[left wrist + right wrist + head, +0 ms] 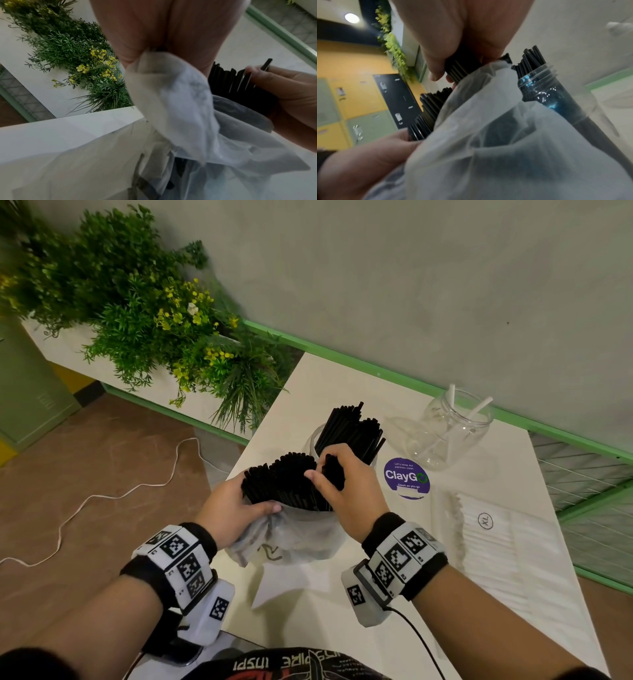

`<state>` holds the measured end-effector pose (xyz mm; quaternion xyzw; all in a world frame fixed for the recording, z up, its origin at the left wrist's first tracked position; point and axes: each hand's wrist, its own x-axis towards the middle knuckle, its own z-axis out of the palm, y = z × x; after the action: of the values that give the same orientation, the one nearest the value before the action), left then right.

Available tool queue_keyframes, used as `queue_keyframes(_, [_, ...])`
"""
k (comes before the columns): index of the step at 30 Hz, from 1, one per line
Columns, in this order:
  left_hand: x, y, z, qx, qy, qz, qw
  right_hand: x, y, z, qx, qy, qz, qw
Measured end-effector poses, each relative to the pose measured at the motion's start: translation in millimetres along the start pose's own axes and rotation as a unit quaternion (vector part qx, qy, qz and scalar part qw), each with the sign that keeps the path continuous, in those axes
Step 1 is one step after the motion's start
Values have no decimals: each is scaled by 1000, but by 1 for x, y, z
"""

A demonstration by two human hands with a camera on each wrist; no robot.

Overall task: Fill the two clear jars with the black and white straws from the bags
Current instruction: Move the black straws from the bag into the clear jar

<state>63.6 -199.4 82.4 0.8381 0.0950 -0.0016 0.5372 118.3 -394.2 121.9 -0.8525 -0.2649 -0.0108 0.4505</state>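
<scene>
At the near table (428, 594) edge, left hand (233, 511) grips the bag (294, 539); right hand (346, 491) pinches black straws (284, 477), next lifting them into the near jar (317, 441) behind.

Both forearms are bare. Each wrist wears a black fabric band (202, 537) wrapped by a ring of white blocks printed with black square-code markers (180, 563). A white camera housing (209, 616) bearing one more marker hangs under the left wrist; the right wrist's housing (364, 597) trails a thin black cable (421, 642). A black shirt with white and red lettering (291, 666) shows at the bottom edge.
</scene>
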Motion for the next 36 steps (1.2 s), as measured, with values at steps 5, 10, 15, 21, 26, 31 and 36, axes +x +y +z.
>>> queue_keyframes(5, [-1, -1, 0, 11, 2, -7, 1000, 2, -10, -2, 15, 16, -61, 998])
queue_keyframes(10, [1, -5, 1, 23, 5, -7, 1000, 18, -21, -15, 5, 22, -110, 994])
queue_keyframes(15, [3, -3, 2, 35, 6, -3, 999, 30, -25, -25, 15, 29, -102, 994])
queue_keyframes(21, [4, 0, 2, 38, 4, 4, 999, 23, -23, -23, 34, 39, -110, 993])
queue_keyframes(26, [7, -1, 2, 43, -3, -6, 999, 41, -31, -33, 32, 52, -99, 993])
queue_keyframes(31, [11, 0, -1, 51, -5, -14, 999, 64, -56, -58, 66, 45, -100, 992])
queue_keyframes(36, [16, -1, -6, 41, -18, -33, 998, 85, -74, -86, 112, 60, -99, 987])
